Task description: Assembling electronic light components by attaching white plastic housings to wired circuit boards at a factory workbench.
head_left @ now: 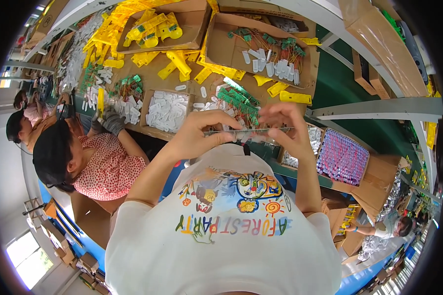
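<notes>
In front of my chest a thin, grey-green strip (253, 131) is held level, seen nearly edge-on. My left hand (200, 132) pinches its left end between thumb and fingers. The right end lies between the thumb and fingers of my right hand (289, 129), whose fingertips are blurred. Just beyond the strip is a pile of green circuit boards (238, 102) with thin wires and white pieces. A cardboard box of small white plastic parts (166, 111) sits to the left of my left hand.
Yellow plastic housings (177, 64) lie across the bench, some in a cardboard tray (194, 37). Another tray (305, 69) holds wired boards. Right of me stands a box of purple-wrapped cylinders (342, 157), beside a metal post (379, 108). A gloved co-worker (103, 162) works at left.
</notes>
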`<state>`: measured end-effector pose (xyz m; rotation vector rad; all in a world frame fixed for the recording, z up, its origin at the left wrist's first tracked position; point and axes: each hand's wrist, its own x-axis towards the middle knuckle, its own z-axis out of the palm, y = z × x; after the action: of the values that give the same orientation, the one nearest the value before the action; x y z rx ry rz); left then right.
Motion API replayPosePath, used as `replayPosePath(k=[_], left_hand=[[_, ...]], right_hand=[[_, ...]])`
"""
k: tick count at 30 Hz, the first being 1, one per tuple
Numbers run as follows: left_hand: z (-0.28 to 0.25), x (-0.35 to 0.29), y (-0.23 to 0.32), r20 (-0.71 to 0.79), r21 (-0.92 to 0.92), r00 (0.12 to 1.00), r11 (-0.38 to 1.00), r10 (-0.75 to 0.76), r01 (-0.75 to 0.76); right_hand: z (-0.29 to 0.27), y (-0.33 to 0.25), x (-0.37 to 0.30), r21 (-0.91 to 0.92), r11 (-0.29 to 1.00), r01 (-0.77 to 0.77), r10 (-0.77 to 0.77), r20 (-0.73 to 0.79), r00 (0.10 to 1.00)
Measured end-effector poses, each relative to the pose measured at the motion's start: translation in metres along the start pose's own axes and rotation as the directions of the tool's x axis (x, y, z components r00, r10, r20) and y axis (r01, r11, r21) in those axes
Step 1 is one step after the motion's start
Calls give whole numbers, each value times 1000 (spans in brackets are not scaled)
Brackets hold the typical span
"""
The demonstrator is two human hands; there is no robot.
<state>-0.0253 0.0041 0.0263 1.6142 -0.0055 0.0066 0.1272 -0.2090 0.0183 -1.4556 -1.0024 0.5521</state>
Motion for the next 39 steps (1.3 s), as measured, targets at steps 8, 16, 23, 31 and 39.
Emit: replayPosePath(k=[8,16,23,31,39], left_hand=[[10,6,-31,-42,-565,971,807,-235,171],[45,25,-52,-589,385,764,923,262,-19],[25,35,-55,-220,-719,884,681,-413,140],[50,47,-66,-596,-17,802,999,18,-35],[46,81,-69,-527,-212,841,977,-123,11]], right_hand=[[22,12,6,255,911,-324,332,15,943],[94,8,2,-532,844,71,-270,-306,913],[31,36,18,557,667,-495,589,12,808],[80,43,18,94,969,-227,246,-410,879],[60,65,51,303,931,-202,296,-306,905]])
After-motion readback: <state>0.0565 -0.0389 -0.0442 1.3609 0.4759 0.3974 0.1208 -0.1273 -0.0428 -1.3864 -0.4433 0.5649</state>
